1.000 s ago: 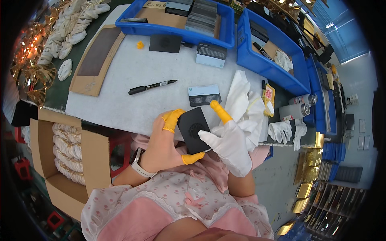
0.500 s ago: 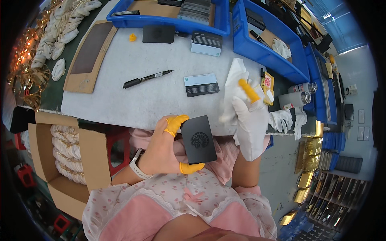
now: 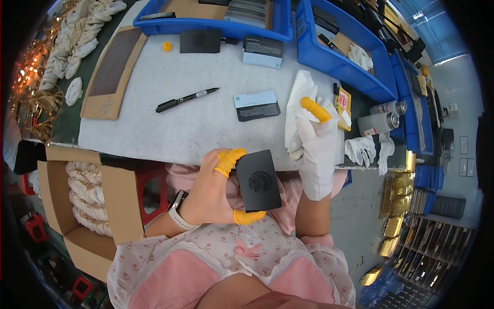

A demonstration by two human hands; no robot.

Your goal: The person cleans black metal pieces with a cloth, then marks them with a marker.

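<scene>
Card [image 3: 259,181] in left hand [image 3: 207,194], edge free

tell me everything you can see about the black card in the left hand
The card is a matte-looking black rectangle with rounded corners and a round, darker emblem near its middle. It faces the camera, lengthwise, top tilted slightly left, in front of the table. The left hand grips its upper-left corner and lower edge.

Open surface [image 3: 206,136] on the sitter's side of the black pen [image 3: 188,100], a lane left of it to the cardboard [image 3: 114,72], cards [image 3: 257,105] blocking just right of it, gloved right hand [image 3: 315,149] farther right, blue tray [image 3: 206,24] walling off beyond it.
</scene>
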